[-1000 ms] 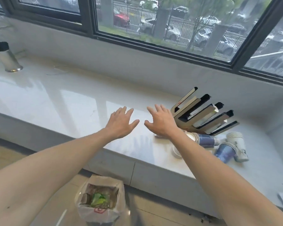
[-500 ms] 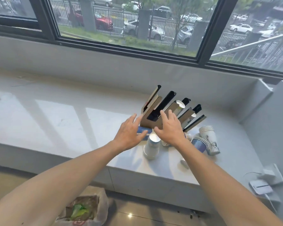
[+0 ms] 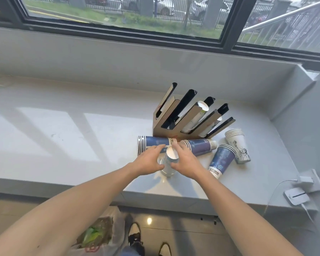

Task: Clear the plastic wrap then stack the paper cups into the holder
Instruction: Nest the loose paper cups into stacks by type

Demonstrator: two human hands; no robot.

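Head view: left hand (image 3: 148,159) and right hand (image 3: 187,160) cupped on either side of an upright stack of cups (image 3: 169,161) near the ledge (image 3: 63,130) front edge, fingers slightly spread and curved against its wall. Behind, two long blue stacks (image 3: 156,145) lying flat, touching the slotted holder (image 3: 185,117). Right of these, two shorter stacks (image 3: 229,154) tipped over. On the floor, a bag (image 3: 98,235).

Two bare hands — left hand (image 3: 149,162), right hand (image 3: 187,160) — close around a wrapped sleeve of paper cups (image 3: 169,160) before a slotted brown cup holder (image 3: 175,120) on a pale stone windowsill (image 3: 63,130).
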